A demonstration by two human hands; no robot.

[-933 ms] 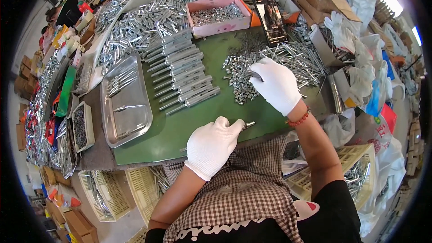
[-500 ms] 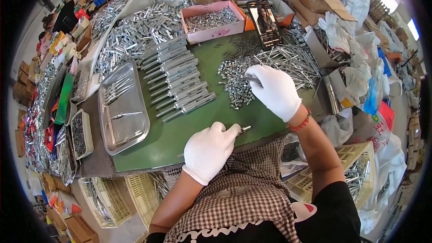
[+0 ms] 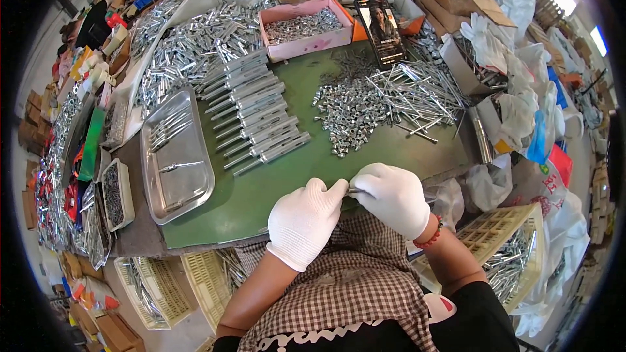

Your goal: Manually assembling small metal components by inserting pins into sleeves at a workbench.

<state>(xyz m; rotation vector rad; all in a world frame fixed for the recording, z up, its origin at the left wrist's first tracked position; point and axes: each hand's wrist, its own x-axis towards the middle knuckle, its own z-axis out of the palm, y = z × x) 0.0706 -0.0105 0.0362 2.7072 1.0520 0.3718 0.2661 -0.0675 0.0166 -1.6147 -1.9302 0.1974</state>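
Both my hands wear white knit gloves and meet over the near edge of the green work surface. My left hand (image 3: 305, 218) is closed around a slim metal rod, mostly hidden in the fist. A bit of shiny metal (image 3: 353, 190) shows between the two sets of fingertips. There my right hand (image 3: 390, 199) pinches closed, and what lies in its fingers is hidden. Beyond the hands lies a pile of small metal nuts (image 3: 349, 114), with long thin metal pins (image 3: 420, 94) heaped to its right. Slotted metal tubes with rods (image 3: 267, 120) lie in a row to the left.
A metal tray (image 3: 207, 186) holding several slender parts sits at the left. Farther back are a heap of metal sleeves (image 3: 189, 49), a pink box (image 3: 303, 45) of small parts and a propped-up phone (image 3: 383, 29). Plastic crates (image 3: 531, 254) stand below the table edge.
My right hand has come back from the nut pile, where a dark slim piece showed in its fingers, to the left hand's fingertips. My left hand has hardly moved.
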